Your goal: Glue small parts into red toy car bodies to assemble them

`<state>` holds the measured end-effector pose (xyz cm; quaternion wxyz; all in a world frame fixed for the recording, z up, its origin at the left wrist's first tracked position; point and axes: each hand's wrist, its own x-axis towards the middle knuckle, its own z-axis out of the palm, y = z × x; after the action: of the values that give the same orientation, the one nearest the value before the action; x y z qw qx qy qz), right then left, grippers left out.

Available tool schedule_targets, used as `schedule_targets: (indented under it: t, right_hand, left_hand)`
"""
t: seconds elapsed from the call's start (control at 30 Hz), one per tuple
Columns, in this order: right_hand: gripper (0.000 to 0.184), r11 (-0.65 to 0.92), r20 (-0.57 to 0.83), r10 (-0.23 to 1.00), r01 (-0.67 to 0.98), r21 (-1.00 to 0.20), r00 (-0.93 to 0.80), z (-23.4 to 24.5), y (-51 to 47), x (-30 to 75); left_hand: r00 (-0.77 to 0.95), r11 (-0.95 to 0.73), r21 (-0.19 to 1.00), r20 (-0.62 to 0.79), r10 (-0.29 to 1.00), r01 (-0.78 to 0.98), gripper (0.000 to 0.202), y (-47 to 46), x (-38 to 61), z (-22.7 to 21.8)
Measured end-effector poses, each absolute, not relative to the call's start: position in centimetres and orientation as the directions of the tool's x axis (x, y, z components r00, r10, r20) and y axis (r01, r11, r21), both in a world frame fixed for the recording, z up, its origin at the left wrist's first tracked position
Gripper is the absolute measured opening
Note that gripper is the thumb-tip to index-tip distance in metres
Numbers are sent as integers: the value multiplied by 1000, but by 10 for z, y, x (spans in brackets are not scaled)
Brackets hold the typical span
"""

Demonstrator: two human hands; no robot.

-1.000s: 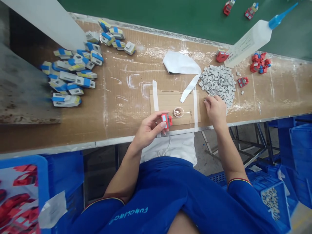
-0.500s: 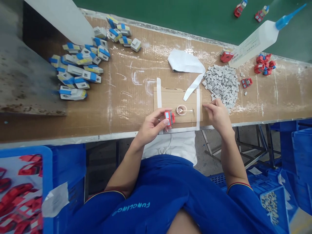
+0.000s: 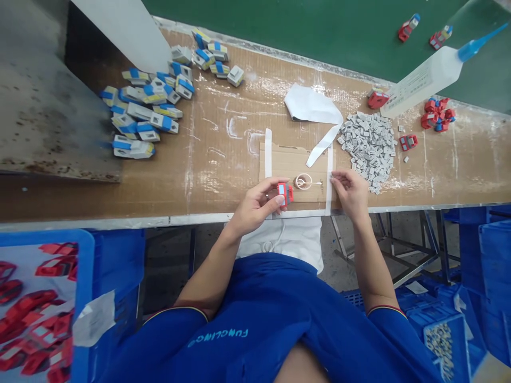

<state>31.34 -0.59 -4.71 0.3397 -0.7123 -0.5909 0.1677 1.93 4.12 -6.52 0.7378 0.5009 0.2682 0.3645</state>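
Observation:
My left hand (image 3: pixel 257 205) is closed on a small red toy part with a blue face (image 3: pixel 284 193), held just above the front edge of a taped-down cardboard pad (image 3: pixel 287 162). My right hand (image 3: pixel 351 192) is pinched over the pad's right tape strip; what the fingertips hold is too small to make out. Between the hands a small ring-shaped dish (image 3: pixel 304 182) with a thin white stick in it rests on the pad. A heap of little grey pieces (image 3: pixel 369 144) lies just right of the pad.
A pile of blue, white and yellow parts (image 3: pixel 147 106) lies at the far left of the bench. A white glue bottle with a blue nozzle (image 3: pixel 427 80), a folded white cloth (image 3: pixel 313 109) and red parts (image 3: pixel 437 113) sit at the back. Blue crates (image 3: pixel 43 303) stand below.
My right hand has come left from the grey heap to the pad's right edge, fingers now pinched. My left hand keeps the red part in much the same place.

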Motion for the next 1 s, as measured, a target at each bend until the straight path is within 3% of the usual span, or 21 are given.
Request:
schedule_targets:
  t: [0.2,0.33,0.5,0.57,0.67,0.73,0.8,0.9,1.0]
  right_hand:
    - [18,-35,263,952,907,-421,158,-45,-8,313]
    - [20,5,206,977,962,-275,54,-42,-6,317]
    - [27,-62,116,990,987,-151,80,-38,7,318]
    - [23,-84,126,985,970,-226,115,-34,10,319]
    - [17,-122,204,948,870,-478,245,-25,0,316]
    - [13,-136,222,901,730,-670,372,-15,-17,302]
    - [15,-125,141,891,532,-837,431,-5,-36,277]
    - [21,-74,65,885,277,-958,461,3,-55,230]
    - [21,-66,-15,915,112,-991,404,0,-52,195]
  left_hand:
    - [599,229,926,-4,801,-300,44,40,20,-69]
    - [600,225,928,-2,800,-297,44,40,18,-71]
    - [601,216,920,26,799,-326,43,40,18,-73]
    - [597,213,914,40,801,-347,42,39,18,-74]
    - [596,215,908,45,802,-359,40,38,18,-74]
    - [600,217,907,48,798,-362,38,38,18,-73]
    - [612,219,905,56,789,-365,39,39,18,-73]
    - [620,205,902,84,780,-380,42,40,17,-73]
    - [606,177,911,94,790,-372,43,41,17,-73]
